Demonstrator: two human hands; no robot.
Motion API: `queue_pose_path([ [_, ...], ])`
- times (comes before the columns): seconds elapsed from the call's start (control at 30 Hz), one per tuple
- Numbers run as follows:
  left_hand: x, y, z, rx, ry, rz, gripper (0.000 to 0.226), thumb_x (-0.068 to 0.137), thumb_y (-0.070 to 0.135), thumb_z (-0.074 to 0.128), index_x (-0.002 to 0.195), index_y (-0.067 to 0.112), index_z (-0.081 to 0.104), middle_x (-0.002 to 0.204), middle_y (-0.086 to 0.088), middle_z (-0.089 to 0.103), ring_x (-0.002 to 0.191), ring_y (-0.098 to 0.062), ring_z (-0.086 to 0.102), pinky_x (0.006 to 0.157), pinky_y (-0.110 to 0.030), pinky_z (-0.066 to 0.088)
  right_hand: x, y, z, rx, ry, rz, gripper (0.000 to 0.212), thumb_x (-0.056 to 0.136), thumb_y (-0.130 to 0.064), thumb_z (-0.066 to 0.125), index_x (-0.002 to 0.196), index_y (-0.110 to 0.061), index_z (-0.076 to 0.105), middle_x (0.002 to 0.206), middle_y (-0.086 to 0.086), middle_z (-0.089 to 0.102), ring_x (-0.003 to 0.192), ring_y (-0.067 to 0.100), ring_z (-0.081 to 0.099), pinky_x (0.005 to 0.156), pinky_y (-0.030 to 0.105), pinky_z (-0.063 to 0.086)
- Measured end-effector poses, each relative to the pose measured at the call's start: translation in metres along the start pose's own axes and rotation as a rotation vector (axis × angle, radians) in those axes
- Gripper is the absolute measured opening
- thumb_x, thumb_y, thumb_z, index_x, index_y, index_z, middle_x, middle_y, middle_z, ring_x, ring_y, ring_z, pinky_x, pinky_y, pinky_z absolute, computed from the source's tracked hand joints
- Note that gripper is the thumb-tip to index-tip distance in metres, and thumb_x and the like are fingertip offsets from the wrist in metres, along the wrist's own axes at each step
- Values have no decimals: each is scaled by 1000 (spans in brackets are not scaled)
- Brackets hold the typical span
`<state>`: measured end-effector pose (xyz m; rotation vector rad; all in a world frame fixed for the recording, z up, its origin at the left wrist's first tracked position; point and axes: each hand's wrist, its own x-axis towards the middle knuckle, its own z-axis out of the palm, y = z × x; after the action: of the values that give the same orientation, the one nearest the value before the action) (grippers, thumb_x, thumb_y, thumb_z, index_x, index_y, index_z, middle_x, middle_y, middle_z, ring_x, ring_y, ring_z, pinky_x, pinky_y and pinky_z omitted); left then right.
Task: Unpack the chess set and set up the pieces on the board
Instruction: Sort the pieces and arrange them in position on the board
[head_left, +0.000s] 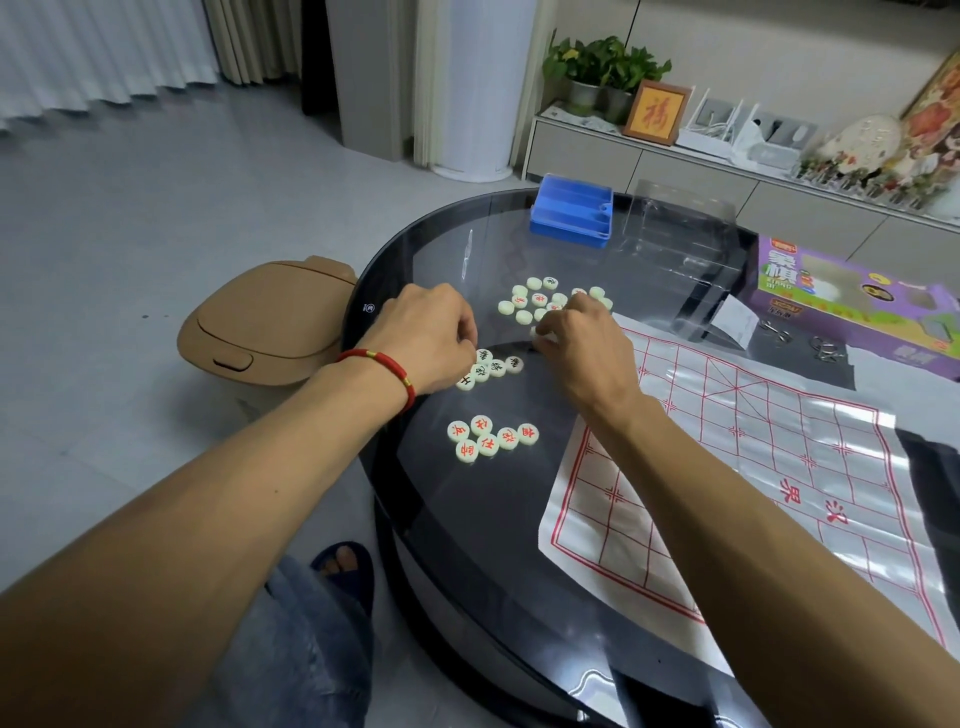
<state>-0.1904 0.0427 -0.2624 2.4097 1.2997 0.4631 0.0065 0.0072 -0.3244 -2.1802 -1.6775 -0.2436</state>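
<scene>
Left hand, red cord bracelet on wrist, fingers curled over small group of pale round black-character chess discs; grip unclear. Right hand pinches one pale disc at edge of mixed heap. All on round dark glass table. Red-character discs nearer viewer. Red-lined paper board right of hands, no pieces on it. Blue plastic tray at table's far edge.

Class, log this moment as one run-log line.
stage: sorting pieces | left hand: on black-marked pieces | right hand: pinching piece | red-marked group: apart | board: bare
</scene>
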Motion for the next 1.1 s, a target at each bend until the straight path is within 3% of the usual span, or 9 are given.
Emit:
queue_pose_path([
  [0.1, -1, 1, -1, 1, 6, 10, 18, 88, 14, 60, 87, 21, 77, 85, 1, 72, 85, -18, 66, 78, -31, 54, -6, 0, -10, 34, -35, -80, 14, 85, -23, 74, 83, -8, 75, 91, 10, 65, 87, 29, 58, 61, 36, 45],
  [0.2, -2, 4, 0, -13, -4, 20, 18, 89, 14, 60, 90, 20, 78, 86, 0, 72, 85, -18, 66, 81, -33, 56, -11, 0, -18, 76, -87, -97, 6, 85, -15, 72, 84, -10, 75, 80, 7, 71, 76, 27, 63, 63, 38, 51],
  [0.37, 0, 6, 2, -76, -5, 24, 15, 88, 18, 63, 87, 23, 78, 83, 4, 71, 84, -16, 67, 81, -34, 58, -18, -2, -37, 697, -186, 188, 5, 88, -3, 71, 92, -3, 75, 79, 9, 76, 67, 17, 70, 59, 20, 52],
  [0.57, 0, 13, 6, -251, -8, 15, 5, 85, 20, 74, 88, 22, 77, 73, 10, 71, 74, -3, 68, 74, -21, 57, -28, -16, -51, 973, -307, 125, 10, 91, -7, 71, 98, 0, 73, 84, 18, 75, 70, 15, 69, 64, 22, 51],
  [0.67, 1, 12, 5, -215, -22, 18, 4, 83, 17, 78, 81, 20, 78, 66, 11, 68, 67, -3, 66, 67, -17, 55, -25, -10, -45, 815, -279, 88, 8, 90, -13, 74, 92, -5, 74, 79, 10, 76, 69, 14, 70, 63, 22, 52],
  [0.73, 2, 9, 8, -147, -23, 30, 6, 85, 15, 76, 81, 20, 77, 70, 8, 68, 72, -7, 66, 72, -24, 57, -19, 1, -35, 541, -160, 78, 6, 90, -15, 72, 91, -11, 76, 81, 2, 76, 73, 13, 70, 70, 29, 56],
  [0.83, 11, 1, 11, -39, 48, 27, 13, 87, 12, 70, 81, 20, 77, 78, 2, 69, 80, -17, 67, 76, -30, 55, -10, 11, -22, 246, -57, 59, 16, 90, -13, 63, 99, -13, 77, 94, 7, 75, 86, 25, 68, 78, 39, 56],
  [1.0, 36, -20, 14, 3, 109, -56, 18, 84, 11, 71, 71, 23, 73, 82, -2, 72, 86, -23, 66, 79, -32, 54, 9, 1, -5, 69, -99, -52, 32, 97, -17, 57, 127, -17, 68, 120, 15, 56, 112, 33, 52, 84, 41, 46],
  [1.1, 43, -30, 18, -10, 78, -114, 18, 84, 11, 70, 70, 23, 74, 84, -2, 73, 87, -23, 67, 83, -36, 57, 18, 0, -3, -94, -105, -132, 27, 98, -26, 57, 120, -17, 72, 116, 12, 54, 108, 32, 49, 84, 42, 45],
])
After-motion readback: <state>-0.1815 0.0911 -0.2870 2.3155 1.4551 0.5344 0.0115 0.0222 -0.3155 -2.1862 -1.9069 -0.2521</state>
